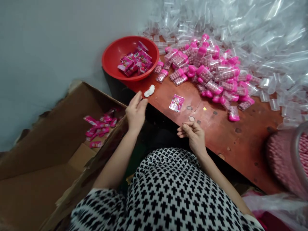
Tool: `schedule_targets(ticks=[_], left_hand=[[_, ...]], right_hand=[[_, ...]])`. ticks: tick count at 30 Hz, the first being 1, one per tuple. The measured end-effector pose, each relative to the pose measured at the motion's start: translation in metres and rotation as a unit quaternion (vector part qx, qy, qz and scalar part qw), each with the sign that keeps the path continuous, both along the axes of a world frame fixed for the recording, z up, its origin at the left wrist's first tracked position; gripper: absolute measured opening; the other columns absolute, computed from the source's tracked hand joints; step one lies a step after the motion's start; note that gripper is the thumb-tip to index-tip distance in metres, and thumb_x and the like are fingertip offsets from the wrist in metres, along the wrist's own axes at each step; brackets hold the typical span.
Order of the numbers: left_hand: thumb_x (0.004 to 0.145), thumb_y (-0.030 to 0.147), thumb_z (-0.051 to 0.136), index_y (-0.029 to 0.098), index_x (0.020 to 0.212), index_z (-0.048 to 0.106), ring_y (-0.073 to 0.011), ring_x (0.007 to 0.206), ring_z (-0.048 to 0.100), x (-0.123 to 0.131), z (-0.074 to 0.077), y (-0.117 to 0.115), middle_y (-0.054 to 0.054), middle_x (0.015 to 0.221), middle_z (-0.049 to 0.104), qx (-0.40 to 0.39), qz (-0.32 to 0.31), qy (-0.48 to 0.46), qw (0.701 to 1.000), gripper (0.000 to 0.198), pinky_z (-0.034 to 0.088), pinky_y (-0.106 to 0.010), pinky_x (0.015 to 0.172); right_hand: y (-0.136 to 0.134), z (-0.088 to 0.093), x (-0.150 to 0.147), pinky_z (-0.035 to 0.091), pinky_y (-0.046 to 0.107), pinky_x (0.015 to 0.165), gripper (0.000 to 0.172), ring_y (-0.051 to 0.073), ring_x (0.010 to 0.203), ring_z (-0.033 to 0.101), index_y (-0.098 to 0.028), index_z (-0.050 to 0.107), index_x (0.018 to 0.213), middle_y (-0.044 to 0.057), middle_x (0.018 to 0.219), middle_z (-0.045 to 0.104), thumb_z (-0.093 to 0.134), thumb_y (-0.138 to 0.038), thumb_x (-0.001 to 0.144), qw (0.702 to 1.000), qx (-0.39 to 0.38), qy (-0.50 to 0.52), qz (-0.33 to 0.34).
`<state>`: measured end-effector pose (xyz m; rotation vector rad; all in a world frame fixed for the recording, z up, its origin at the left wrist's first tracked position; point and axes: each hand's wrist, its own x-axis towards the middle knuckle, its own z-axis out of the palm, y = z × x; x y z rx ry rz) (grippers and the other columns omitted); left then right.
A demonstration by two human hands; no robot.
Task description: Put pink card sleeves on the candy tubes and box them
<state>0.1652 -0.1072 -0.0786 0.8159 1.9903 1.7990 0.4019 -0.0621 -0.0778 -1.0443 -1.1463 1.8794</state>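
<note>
The left hand [136, 113] is held loosely open near the white lump [149, 91]; the right hand [193, 132] is curled; whether anything is gripped cannot be told. The pink sachet [176, 103] is laid on the table [216, 128], between that lump and pink-capped bottles [204, 73].
</note>
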Motion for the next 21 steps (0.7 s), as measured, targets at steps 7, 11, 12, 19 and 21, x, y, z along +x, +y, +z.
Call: schedule_targets(ticks=[7, 11, 12, 19, 21], left_hand=[[0.083, 0.026, 0.062, 0.021, 0.092, 0.071, -0.0337, 0.128, 0.041, -0.031, -0.038, 0.054, -0.012, 0.12, 0.059, -0.145, 0.01, 0.181, 0.973, 0.014, 0.02, -0.052, 0.114], [0.082, 0.03, 0.066, 0.022, 0.079, 0.069, -0.032, 0.127, 0.041, -0.023, -0.03, 0.046, -0.011, 0.119, 0.059, -0.112, 0.013, 0.217, 0.97, 0.01, 0.023, -0.048, 0.115], [0.081, 0.032, 0.068, 0.022, 0.083, 0.07, -0.0318, 0.127, 0.042, -0.014, -0.027, 0.045, -0.011, 0.121, 0.059, -0.101, -0.005, 0.233, 0.967, 0.01, 0.024, -0.047, 0.115], [0.084, 0.026, 0.065, 0.024, 0.113, 0.068, -0.0307, 0.137, 0.042, 0.055, -0.036, 0.056, -0.009, 0.133, 0.061, -0.108, -0.213, 0.303, 0.923, 0.029, 0.024, -0.052, 0.116], [0.084, 0.024, 0.064, 0.025, 0.108, 0.071, -0.0304, 0.136, 0.043, 0.059, -0.042, 0.061, -0.008, 0.132, 0.062, -0.11, -0.202, 0.299, 0.926, 0.025, 0.025, -0.053, 0.116]], right_hand=[[-0.01, -0.003, 0.006, 0.057, 0.022, 0.05, 0.027, 0.013, 0.053, 0.068, -0.017, 0.063, 0.082, 0.002, 0.068, 0.074, 0.075, -0.04, 0.075, 1.0, 0.009, -0.03, 0.004], [-0.008, -0.003, 0.007, 0.056, 0.021, 0.049, 0.028, 0.012, 0.053, 0.068, -0.017, 0.063, 0.081, 0.002, 0.067, 0.074, 0.076, -0.041, 0.074, 1.0, 0.002, -0.03, 0.006], [-0.008, -0.003, 0.006, 0.055, 0.021, 0.049, 0.028, 0.012, 0.053, 0.068, -0.017, 0.063, 0.08, 0.002, 0.067, 0.074, 0.076, -0.041, 0.074, 1.0, 0.0, -0.029, 0.007], [-0.005, 0.006, 0.004, 0.055, 0.021, 0.048, 0.03, 0.012, 0.052, 0.067, -0.018, 0.063, 0.078, 0.001, 0.066, 0.074, 0.077, -0.043, 0.071, 0.999, 0.006, -0.033, 0.014], [-0.001, 0.009, 0.007, 0.055, 0.021, 0.049, 0.031, 0.012, 0.052, 0.067, -0.018, 0.062, 0.079, 0.0, 0.065, 0.073, 0.077, -0.044, 0.071, 0.999, 0.013, -0.032, 0.017]])
